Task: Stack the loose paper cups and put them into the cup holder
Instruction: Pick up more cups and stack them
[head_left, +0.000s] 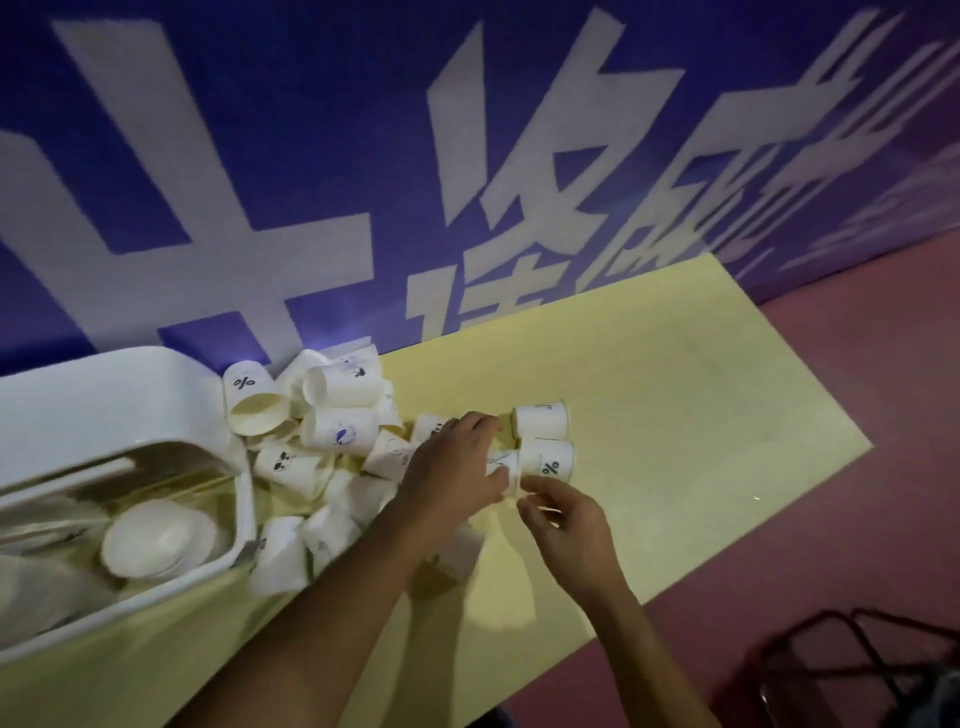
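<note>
Several loose white paper cups (332, 431) lie in a heap on the yellow table (675, 415), beside a white cup holder (119, 410) at the left with cups (156, 538) inside it. My left hand (452, 473) reaches over the heap and grips a lying cup (501, 462) by its side. My right hand (566, 535) pinches the rim of that same cup from below. Two more cups (543, 421) lie just beyond my fingers, one marked with a percent sign (550, 460).
A purple wall banner (363, 156) with large white characters stands right behind the table. Red floor (857, 467) lies to the right. A dark metal chair frame (857, 670) sits at the bottom right, off the table's near corner.
</note>
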